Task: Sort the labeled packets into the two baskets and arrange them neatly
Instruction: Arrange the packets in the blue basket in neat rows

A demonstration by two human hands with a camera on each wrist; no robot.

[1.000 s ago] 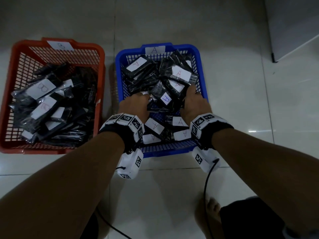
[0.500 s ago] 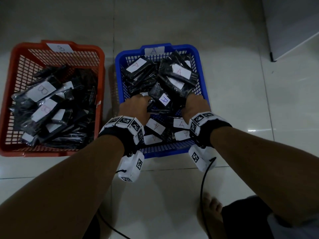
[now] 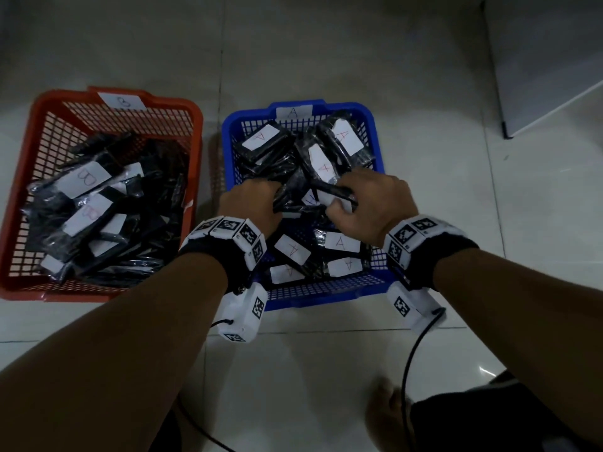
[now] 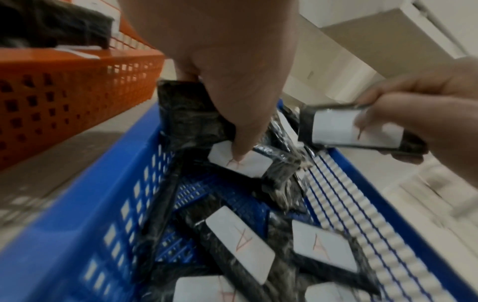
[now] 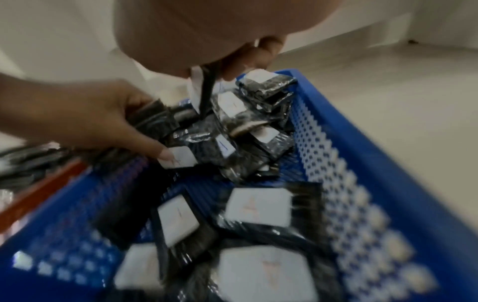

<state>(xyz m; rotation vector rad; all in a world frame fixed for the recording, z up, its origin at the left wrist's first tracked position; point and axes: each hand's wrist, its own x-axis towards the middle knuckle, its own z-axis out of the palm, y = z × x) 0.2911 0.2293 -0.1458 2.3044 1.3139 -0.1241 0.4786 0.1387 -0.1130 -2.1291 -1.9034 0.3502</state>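
Observation:
The blue basket [image 3: 326,296], tagged A, holds several black packets with white A labels [image 3: 342,244]. To its left, the red basket [image 3: 98,293], tagged B, holds black packets with B labels [image 3: 86,179]. Both hands are over the middle of the blue basket. My left hand [image 3: 274,197] grips a bunch of black packets [image 4: 191,120], its thumb pressing on a white label [image 4: 243,163]. My right hand [image 3: 339,203] pinches one labeled packet [image 4: 354,130], seen edge-on in the right wrist view [image 5: 205,94]. The two hands nearly touch.
Both baskets stand side by side on a pale tiled floor [image 3: 326,370]. A white cabinet [image 3: 538,60] stands at the back right. A black cable [image 3: 411,353] trails from the right wrist, past a bare foot [image 3: 385,406].
Both hands have lifted out of the pile in the blue basket and drawn together at its middle. The right hand now holds a single packet; the left holds a bunch.

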